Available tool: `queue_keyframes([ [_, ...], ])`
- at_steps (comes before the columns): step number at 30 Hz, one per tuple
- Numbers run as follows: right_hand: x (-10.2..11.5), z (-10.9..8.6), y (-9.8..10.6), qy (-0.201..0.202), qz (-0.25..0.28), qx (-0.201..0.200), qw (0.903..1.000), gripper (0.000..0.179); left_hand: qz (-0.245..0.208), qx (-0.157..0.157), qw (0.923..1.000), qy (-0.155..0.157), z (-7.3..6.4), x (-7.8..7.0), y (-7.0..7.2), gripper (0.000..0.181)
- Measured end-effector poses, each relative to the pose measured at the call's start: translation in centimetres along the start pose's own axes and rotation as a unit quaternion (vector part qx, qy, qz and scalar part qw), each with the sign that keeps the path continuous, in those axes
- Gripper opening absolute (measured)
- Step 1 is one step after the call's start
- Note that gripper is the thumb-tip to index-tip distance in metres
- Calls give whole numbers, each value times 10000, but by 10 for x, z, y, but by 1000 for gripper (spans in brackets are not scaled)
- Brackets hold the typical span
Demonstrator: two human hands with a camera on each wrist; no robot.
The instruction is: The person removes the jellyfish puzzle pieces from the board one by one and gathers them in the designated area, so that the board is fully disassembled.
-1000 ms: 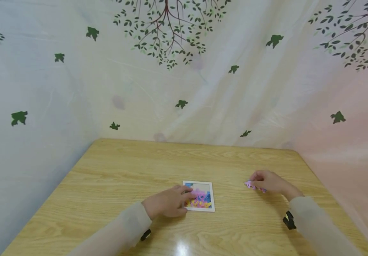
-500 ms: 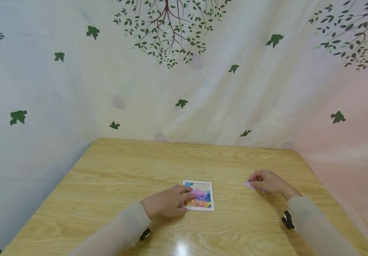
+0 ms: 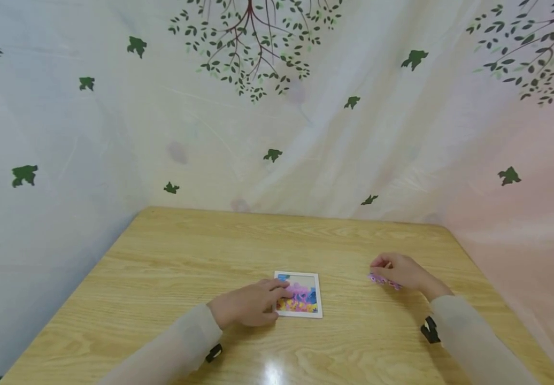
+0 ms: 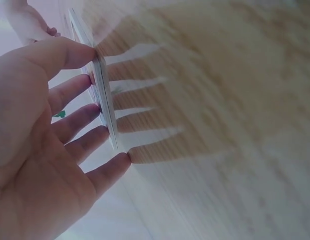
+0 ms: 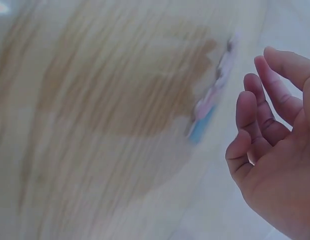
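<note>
A small white-framed jigsaw puzzle (image 3: 320, 297) lies flat on the table, its picture pink, blue and yellow with a pale bare patch toward the top. My left hand (image 3: 250, 303) rests on its left side, fingers spread over the picture. In the left wrist view the thumb touches the edge of the puzzle frame (image 4: 105, 95). Off to the right, my right hand (image 3: 402, 271) hovers just above a cluster of pink-purple puzzle pieces (image 3: 385, 281). Its fingers are loosely bent in the right wrist view, apart from the pieces (image 5: 215, 92), with nothing visible between them.
The wooden table (image 3: 200, 246) carries the puzzle and the pieces. A pale cloth curtain (image 3: 306, 160) printed with branches and green leaves hangs behind the table and at both sides. Black straps (image 3: 430, 330) show at the wrists.
My right hand's fingertips have risen slightly and shifted a little away from me, off the puzzle pieces. My left hand stays on the puzzle frame.
</note>
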State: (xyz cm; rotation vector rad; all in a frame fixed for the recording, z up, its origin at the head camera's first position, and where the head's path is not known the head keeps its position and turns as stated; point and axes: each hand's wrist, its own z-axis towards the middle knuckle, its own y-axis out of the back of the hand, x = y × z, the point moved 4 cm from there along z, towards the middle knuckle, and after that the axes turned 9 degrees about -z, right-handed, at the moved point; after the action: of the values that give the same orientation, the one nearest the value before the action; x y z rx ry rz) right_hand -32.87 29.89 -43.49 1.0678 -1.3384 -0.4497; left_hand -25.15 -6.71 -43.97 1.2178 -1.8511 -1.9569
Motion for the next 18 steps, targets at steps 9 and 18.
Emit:
queue_keyframes([
  [9,35,11,-10,387,49,117,9992,26,-84,-181,9995,-262,-2,-3,2,51],
  [18,76,29,-37,1133,-229,76,9933,20,2,-209,9990,-399,-2,-2,-1,48],
])
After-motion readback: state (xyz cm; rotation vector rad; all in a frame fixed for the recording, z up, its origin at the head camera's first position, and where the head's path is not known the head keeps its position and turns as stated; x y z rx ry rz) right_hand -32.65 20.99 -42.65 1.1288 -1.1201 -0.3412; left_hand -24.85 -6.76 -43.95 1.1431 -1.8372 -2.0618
